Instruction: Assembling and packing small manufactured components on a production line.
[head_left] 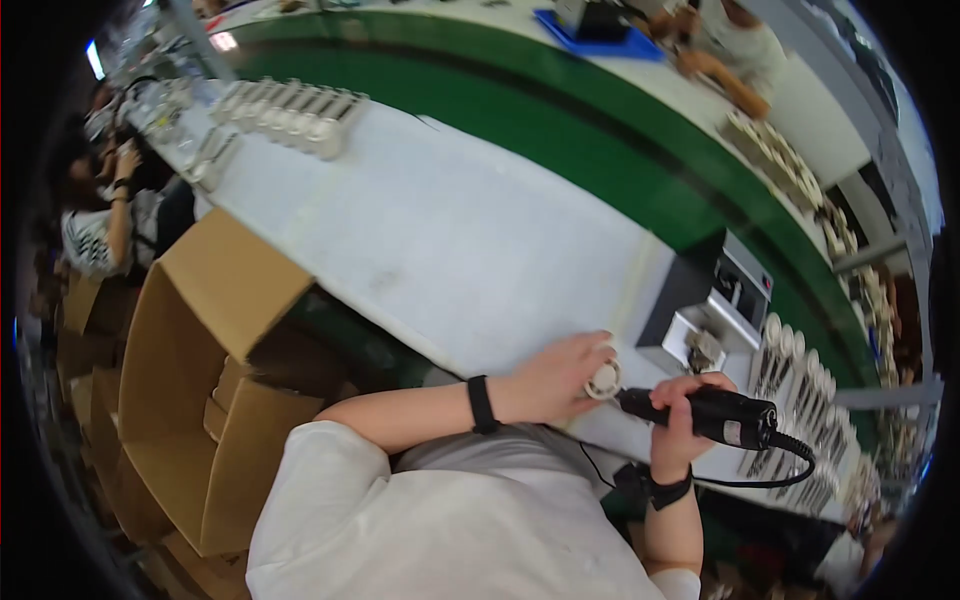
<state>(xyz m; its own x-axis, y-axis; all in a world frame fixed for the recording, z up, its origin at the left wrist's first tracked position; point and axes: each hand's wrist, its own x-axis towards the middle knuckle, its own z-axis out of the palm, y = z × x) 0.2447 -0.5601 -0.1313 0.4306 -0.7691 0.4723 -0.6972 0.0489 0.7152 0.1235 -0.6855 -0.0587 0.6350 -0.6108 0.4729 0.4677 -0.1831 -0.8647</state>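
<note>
My left hand [555, 378] is closed around a small round white part [604, 381] at the near edge of the white workbench [470, 240]. My right hand [685, 415] grips a black corded power tool [715, 415] lying sideways, its tip touching the white part. A black cable [770, 470] runs from the tool's back end. Both wrists wear black bands.
A grey and black machine [715, 305] stands just beyond my hands. Rows of small white parts [800, 400] lie to its right, more rows [290, 110] at the far left. An open cardboard box [190, 380] stands at my left. Other people work at far left and top.
</note>
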